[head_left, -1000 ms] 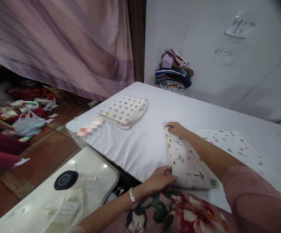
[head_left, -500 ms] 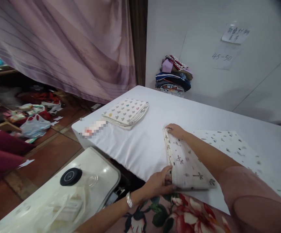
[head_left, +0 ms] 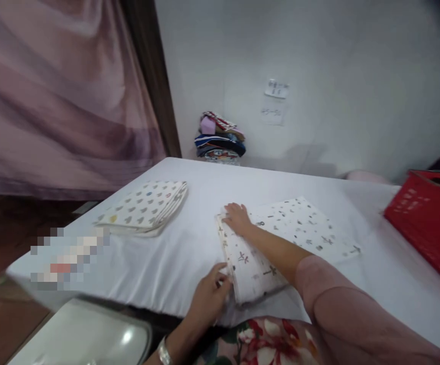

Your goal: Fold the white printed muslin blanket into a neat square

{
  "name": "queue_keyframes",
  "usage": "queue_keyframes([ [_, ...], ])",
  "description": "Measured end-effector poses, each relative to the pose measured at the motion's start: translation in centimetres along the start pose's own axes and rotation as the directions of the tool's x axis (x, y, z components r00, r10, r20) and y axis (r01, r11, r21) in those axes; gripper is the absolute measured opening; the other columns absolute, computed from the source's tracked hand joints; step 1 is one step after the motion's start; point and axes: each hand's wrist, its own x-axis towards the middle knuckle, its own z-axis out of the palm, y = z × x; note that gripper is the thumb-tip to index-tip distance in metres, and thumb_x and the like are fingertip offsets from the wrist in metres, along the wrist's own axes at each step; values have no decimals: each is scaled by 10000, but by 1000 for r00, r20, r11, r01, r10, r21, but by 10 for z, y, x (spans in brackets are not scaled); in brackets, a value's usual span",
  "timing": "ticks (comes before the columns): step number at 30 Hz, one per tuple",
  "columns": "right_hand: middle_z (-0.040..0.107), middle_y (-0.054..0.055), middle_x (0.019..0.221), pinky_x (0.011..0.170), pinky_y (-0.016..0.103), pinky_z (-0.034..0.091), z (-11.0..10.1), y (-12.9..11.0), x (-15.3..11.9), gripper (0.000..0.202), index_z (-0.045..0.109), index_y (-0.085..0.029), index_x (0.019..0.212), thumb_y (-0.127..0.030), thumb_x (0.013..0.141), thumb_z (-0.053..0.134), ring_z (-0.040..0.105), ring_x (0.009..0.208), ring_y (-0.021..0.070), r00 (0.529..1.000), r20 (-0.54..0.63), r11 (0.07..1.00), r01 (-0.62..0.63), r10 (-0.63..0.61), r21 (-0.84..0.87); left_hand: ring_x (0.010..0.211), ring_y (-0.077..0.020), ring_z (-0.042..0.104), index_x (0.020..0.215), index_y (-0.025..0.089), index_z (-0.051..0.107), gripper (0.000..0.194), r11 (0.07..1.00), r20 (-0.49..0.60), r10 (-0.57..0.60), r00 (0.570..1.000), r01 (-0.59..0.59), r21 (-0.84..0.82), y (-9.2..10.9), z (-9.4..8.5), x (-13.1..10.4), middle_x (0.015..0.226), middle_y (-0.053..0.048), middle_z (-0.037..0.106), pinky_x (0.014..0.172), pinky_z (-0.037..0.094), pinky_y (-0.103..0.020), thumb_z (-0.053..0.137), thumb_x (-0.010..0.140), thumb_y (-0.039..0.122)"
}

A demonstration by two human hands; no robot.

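Note:
A folded white cloth with palm-tree prints (head_left: 250, 276) lies near the front edge of the white-covered table (head_left: 200, 187). My right hand (head_left: 238, 219) rests on its far left corner, fingers spread. At the near left edge of the cloth is my left hand (head_left: 211, 291), its fingers curled beside the folded layers; whether they pinch the fabric cannot be made out. To the right, partly behind my right forearm, a flat white cloth with small prints (head_left: 299, 223) is spread out. Another folded cloth with grey prints (head_left: 147, 205) lies on the left of the table.
A red bag (head_left: 429, 218) sits at the right. Folded clothes (head_left: 220, 138) are stacked beyond the table by the wall. A white glossy surface (head_left: 86, 334) is at the lower left, a pink curtain (head_left: 60, 101) hangs at the left, and a blurred-out item lies on the table's left corner.
The view has turned right, bringing the red bag in. The palm-print cloth now lies flatter on the table, and my right hand has gone from gripping its corner to lying spread on it.

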Motion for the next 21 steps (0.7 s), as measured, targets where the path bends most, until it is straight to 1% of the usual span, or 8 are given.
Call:
queue_keyframes([
  [2,298,87,1471,1088,492,96,5,-7,-6,499,359,-240,1357,-388,884,426,193,1362,252,1000,-28,999,15,-13,47,791,-194,592,1192,192,458,452,986,-189,107,976,-79,150,9,-12,22,1028,-57,630,792,439,-320,427,815,440],
  [4,301,79,1471,1086,509,103,9,-14,-10,464,350,-248,1355,-362,906,375,192,1365,244,999,-21,995,52,-50,89,841,-195,586,1209,156,450,485,965,-300,165,940,-91,246,18,-21,49,1138,-94,580,806,447,-324,427,816,440],
  [8,350,79,1446,1079,532,124,11,-19,-11,428,375,-242,1335,-338,919,344,225,1358,245,996,35,985,72,-79,154,1048,-232,544,1285,77,405,545,937,-397,174,901,-27,349,28,-31,101,1277,-168,484,891,428,-331,407,844,396],
  [11,291,73,1479,1079,517,154,1,-6,-14,481,339,-260,1365,-347,896,399,176,1377,236,997,17,976,73,-78,207,1160,-265,483,1301,41,397,564,902,-411,176,894,20,431,31,-33,125,1298,-196,470,957,389,-356,387,863,397],
  [13,268,76,1488,1083,502,162,-11,16,-21,502,333,-250,1379,-325,888,408,156,1384,229,998,-27,978,66,-62,197,1187,-288,460,1300,40,405,593,870,-395,196,898,26,492,34,-35,134,1294,-199,482,974,374,-376,384,865,443],
  [15,293,90,1476,1086,496,167,-28,49,-32,490,373,-213,1366,-265,880,403,178,1378,235,999,-36,990,23,-18,137,1176,-307,466,1288,46,428,617,831,-355,218,909,17,556,38,-38,140,1274,-197,505,960,382,-390,379,861,488],
  [18,362,99,1439,1080,489,203,-58,111,-47,504,453,-181,1323,-141,821,431,223,1364,249,994,30,994,-107,108,-21,1194,-317,446,1291,51,441,613,749,-272,276,922,-29,662,44,-44,150,1277,-188,513,967,369,-393,384,860,484],
  [21,428,86,1397,1076,444,254,-86,170,-53,552,478,-198,1312,-113,766,475,273,1346,244,982,93,981,-156,166,-112,1227,-304,418,1311,79,433,589,672,-166,274,947,-66,738,52,-48,166,1309,-170,497,990,341,-398,416,852,448],
])
